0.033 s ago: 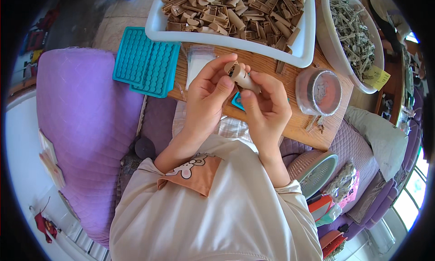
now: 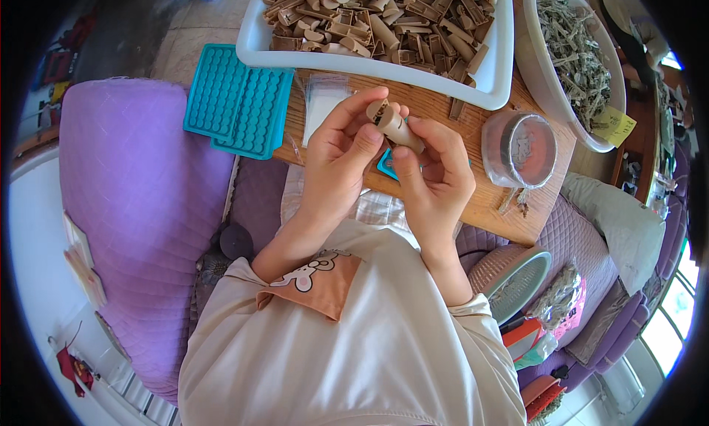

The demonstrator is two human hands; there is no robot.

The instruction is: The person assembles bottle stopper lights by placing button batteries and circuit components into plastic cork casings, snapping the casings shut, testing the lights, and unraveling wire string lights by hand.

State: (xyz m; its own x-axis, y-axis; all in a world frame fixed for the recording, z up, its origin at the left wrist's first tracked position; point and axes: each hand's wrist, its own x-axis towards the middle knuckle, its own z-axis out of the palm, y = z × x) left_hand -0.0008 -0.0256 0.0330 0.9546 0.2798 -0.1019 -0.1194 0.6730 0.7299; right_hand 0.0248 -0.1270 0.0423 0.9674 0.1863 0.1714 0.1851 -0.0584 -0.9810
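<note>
Both hands meet above the near edge of the wooden board [image 2: 473,197]: left hand [image 2: 336,167] and right hand [image 2: 436,178] pinch closed on one tan cardboard tube [image 2: 395,124], tilted, held clear of the board with a teal piece [image 2: 385,164] just under it. Little free board around: teal mould trays [image 2: 236,101] overhang its left edge, purple cushion [image 2: 133,197] beyond. White tray [image 2: 491,75] heaped with tan tubes lies along the far side; white basin [image 2: 535,64] of dried grey-green herb far right, and a clear round lidded tub [image 2: 521,149] just right of the hands.
</note>
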